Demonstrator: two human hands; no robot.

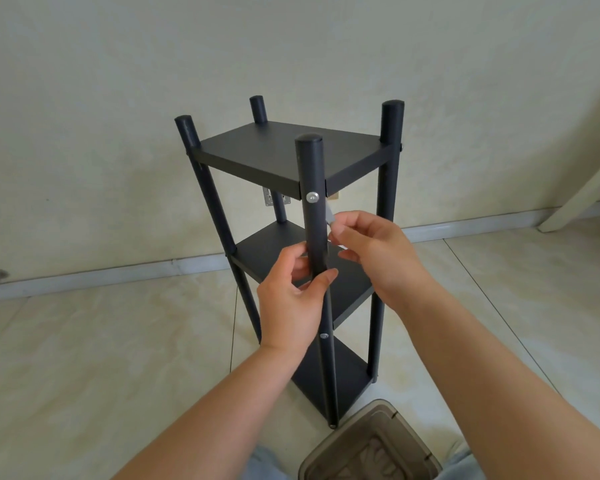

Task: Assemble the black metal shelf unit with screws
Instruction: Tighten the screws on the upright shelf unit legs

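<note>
Black metal shelf unit (pixel 284 150) stands upright on the tiled floor (pixel 101 341) near a pale wall (pixel 291 46), three shelves on four round posts. Both forearms reach in from below toward the near front post (pixel 314 216). Left hand (pixel 291 306) has its fingers wrapped round that post just below the top shelf, thumb across the front. Right hand (pixel 374 251) sits just beside the post on its right, fingers pinching a small grey tool (pixel 330 216), tip up toward the silver screw (pixel 312 197) at the top shelf corner. Second screw (pixel 323 336) lower on the same post. Grey skirting (pixel 118 271) runs along the wall. Translucent brown bin (pixel 371 445) at the bottom edge, touching the unit's foot or not, cannot tell.
</note>
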